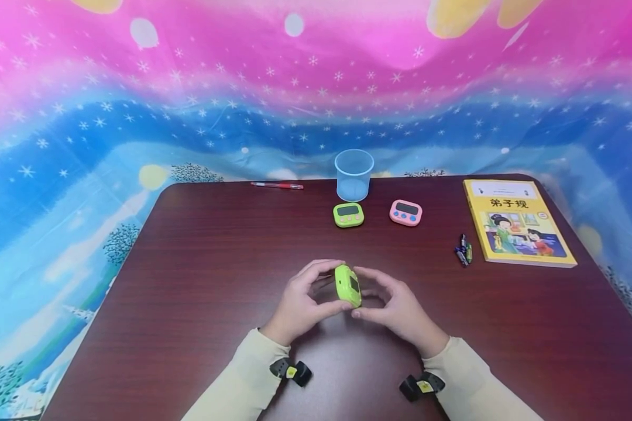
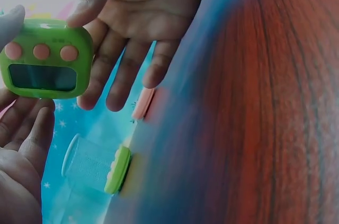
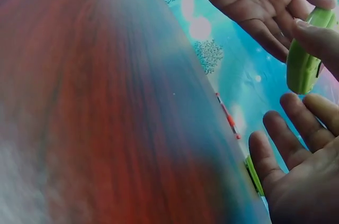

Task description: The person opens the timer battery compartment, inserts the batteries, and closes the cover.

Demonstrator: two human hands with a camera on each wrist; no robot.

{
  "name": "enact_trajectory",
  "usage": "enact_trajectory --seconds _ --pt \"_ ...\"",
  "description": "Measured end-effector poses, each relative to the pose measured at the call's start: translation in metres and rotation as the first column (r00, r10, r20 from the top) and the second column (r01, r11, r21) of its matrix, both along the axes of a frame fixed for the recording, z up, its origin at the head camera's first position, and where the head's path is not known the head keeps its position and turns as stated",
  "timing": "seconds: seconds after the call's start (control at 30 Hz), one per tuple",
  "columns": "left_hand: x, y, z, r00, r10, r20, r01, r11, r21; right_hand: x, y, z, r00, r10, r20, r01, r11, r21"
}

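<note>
We note a green timer held up off the worktop, near its front edge and about midway across, caught between both hands. The left hand sits to its left with fingers curled around the back and thumb under the lower edge; the right hand sits to its right, thumb and fingertip pinching the edge, the other fingers loosely spread beneath. Both hands are equally near; neither has the timer alone. The timer stands on edge, long axis running roughly toward and away from us, its face turned to the right hand. In the left wrist view the timer shows three pink buttons above a dark display; the display is blank as far as we can tell, and small print above the buttons is too blurred to read. In the right wrist view we see only its thin side under a fingertip. Farther back lie a second green timer and a pink timer, just apart, in front of a clear cup. A red pen lies left of the cup. At right, a yellow book carries the title 弟子规; smaller print is unreadable. Beside it lies a small cluster of batteries, labels illegible.
</note>
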State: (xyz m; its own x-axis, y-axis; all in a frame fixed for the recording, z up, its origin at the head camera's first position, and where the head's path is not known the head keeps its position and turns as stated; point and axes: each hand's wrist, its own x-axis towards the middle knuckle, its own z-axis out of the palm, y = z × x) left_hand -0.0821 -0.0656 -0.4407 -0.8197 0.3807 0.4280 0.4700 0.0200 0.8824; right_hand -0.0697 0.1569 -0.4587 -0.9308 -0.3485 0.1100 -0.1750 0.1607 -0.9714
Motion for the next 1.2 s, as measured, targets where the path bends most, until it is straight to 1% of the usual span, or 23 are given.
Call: enact_trajectory --seconds 0.07,0.23,0.43,0.57,0.7,0.87,0.97,1.03,1.13,1.2 --pt "-0.001 0.0 0.0 1.0 -0.014 0.006 0.014 1.0 0.019 0.0 0.001 0.0 1.0 0.005 0.009 -0.005 1.0 -0.006" --pt "-0.002 -0.002 -0.001 1.0 -0.021 0.02 0.021 0.999 0.03 -0.003 0.005 0.0 1.0 -0.01 -0.027 0.009 1.0 -0.018" --pt "-0.004 -0.006 -0.002 0.999 0.001 0.051 -0.001 1.0 -0.008 -0.005 0.011 0.003 0.997 -0.037 -0.067 0.037 0.999 -0.001" --pt "-0.005 -0.007 -0.003 0.998 0.006 0.064 -0.004 1.0 -0.026 -0.005 0.013 0.006 0.995 -0.057 -0.087 0.057 0.998 -0.003" --pt "-0.006 -0.009 -0.004 0.997 0.01 0.076 -0.006 0.998 -0.055 -0.004 0.014 0.011 0.992 -0.092 -0.089 0.091 0.996 -0.009" --pt "-0.006 -0.01 -0.005 0.996 0.019 0.092 -0.011 0.996 -0.088 -0.003 0.015 0.014 0.991 -0.098 -0.094 0.096 0.995 -0.035" --pt "-0.006 -0.01 -0.004 0.994 0.026 0.105 -0.017 0.997 -0.08 -0.002 0.013 0.014 0.995 -0.086 -0.058 0.081 0.993 -0.089" --pt "-0.005 -0.009 -0.004 0.992 0.041 0.115 -0.035 0.998 -0.06 0.0 0.011 0.015 0.995 -0.094 -0.021 0.09 0.987 -0.13" --pt "-0.003 -0.005 -0.005 0.989 0.083 0.126 -0.081 0.997 -0.017 0.002 0.008 0.016 0.989 -0.139 0.043 0.145 0.973 -0.18" --pt "-0.001 -0.001 -0.006 0.984 0.129 0.125 -0.13 0.991 0.005 0.004 0.005 0.016 0.982 -0.176 0.066 0.186 0.963 -0.195"
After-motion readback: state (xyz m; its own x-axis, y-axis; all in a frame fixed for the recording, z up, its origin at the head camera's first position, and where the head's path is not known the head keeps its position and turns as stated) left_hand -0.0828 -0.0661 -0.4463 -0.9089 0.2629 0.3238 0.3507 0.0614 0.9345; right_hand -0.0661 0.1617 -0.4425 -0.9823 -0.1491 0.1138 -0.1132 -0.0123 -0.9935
